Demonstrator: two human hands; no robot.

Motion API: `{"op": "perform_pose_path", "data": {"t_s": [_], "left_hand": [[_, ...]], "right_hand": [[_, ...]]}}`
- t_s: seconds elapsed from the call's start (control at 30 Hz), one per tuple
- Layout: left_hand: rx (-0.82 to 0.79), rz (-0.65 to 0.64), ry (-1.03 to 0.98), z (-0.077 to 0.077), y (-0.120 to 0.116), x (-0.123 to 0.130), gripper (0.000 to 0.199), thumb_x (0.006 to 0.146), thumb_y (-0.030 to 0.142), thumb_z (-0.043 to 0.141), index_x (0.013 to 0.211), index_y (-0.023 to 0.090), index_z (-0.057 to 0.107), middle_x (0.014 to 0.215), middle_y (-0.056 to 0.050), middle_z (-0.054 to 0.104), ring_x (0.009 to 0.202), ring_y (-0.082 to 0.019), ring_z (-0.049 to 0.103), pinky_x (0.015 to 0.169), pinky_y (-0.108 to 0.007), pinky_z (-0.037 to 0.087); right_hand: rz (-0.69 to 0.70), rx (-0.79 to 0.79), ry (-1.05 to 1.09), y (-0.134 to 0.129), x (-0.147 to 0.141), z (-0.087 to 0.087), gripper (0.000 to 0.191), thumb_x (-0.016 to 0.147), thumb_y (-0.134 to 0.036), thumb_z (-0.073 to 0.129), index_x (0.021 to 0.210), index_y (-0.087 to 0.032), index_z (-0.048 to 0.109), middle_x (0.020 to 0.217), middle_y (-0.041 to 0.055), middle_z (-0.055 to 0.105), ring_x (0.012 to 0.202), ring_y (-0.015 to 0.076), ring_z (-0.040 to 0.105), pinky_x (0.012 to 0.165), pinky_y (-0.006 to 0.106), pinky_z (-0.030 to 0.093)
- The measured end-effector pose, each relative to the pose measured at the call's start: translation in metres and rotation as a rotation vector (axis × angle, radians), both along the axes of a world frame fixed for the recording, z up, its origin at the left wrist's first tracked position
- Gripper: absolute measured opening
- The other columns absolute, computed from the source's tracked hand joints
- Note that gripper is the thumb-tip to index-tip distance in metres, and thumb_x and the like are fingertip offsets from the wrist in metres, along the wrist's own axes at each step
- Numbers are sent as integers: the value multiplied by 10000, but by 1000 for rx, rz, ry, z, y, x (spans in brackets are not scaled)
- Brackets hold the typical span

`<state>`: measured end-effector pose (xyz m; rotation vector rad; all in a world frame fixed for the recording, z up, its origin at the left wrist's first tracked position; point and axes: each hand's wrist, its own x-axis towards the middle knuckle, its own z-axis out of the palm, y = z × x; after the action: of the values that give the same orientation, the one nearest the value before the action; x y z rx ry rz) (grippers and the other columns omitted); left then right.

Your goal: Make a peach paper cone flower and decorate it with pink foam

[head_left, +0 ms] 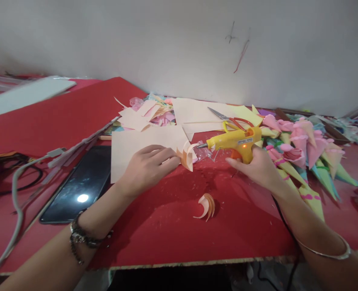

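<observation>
- The left hand, at the centre of the frame, has its fingertips pinched on a curled paper piece; the thumb is hidden, so a light, steady pinch is best judged by whether the curl keeps its shape
- The right hand, right of centre, is wrapped round the handle of a yellow glue gun; whether a finger presses the orange trigger cannot be told
- A small orange light glows on the gun, so treat the nozzle as hot and keep the left fingertips on the far side of the paper from it
- The tip is at the curl's right edge, touching or just beside it; I cannot tell which, so a short, gentle squeeze seems wiser than a long one
- Too much glue could soak or warp such thin strips; a thin line near the edge should hold
- Keep the tip clear of the crumpled clear film behind it, which could melt or stick
- Mind the second curl on the red table, lower centre, and let the cord, lower right, hang loose
</observation>
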<state>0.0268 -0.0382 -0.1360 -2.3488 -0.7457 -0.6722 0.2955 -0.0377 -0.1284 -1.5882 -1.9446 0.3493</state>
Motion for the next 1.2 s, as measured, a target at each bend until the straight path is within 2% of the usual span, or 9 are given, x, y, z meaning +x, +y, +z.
{"op": "perform_pose_path", "data": {"t_s": [0.13,0.33,0.7,0.97,1.2], "left_hand": [[-3,10,9,-1,2,1,142,817,123,438,713,195,503,700,30,625,617,-115,576,612,-236,467],[1,7,9,1,1,1,166,827,130,422,696,197,500,706,28,628,612,-110,573,623,-234,464],[-2,-3,-2,1,0,-1,133,817,132,443,715,194,501,709,26,630,616,-118,572,625,-243,468],[7,5,-5,1,0,0,163,828,134,419,705,205,498,699,34,628,603,-103,569,631,-237,469],[3,11,-1,2,0,0,155,826,138,428,703,201,498,700,32,630,601,-107,573,630,-242,474]], "right_hand": [[46,-63,69,-3,1,1,239,634,-401,611,660,-190,502,540,-11,515,459,137,476,405,244,356],[75,-103,-40,-2,2,-4,212,626,-359,584,608,-190,459,474,-44,457,412,106,424,390,224,332],[123,-55,-67,3,6,-9,113,681,-289,496,666,-184,458,575,-16,500,519,140,468,484,252,369],[147,-77,-68,3,7,-7,117,706,-254,452,608,-198,421,524,-24,463,473,128,443,441,242,331],[135,-79,-89,4,6,-7,104,711,-251,449,627,-192,435,554,-16,491,492,133,460,467,248,341]]}}
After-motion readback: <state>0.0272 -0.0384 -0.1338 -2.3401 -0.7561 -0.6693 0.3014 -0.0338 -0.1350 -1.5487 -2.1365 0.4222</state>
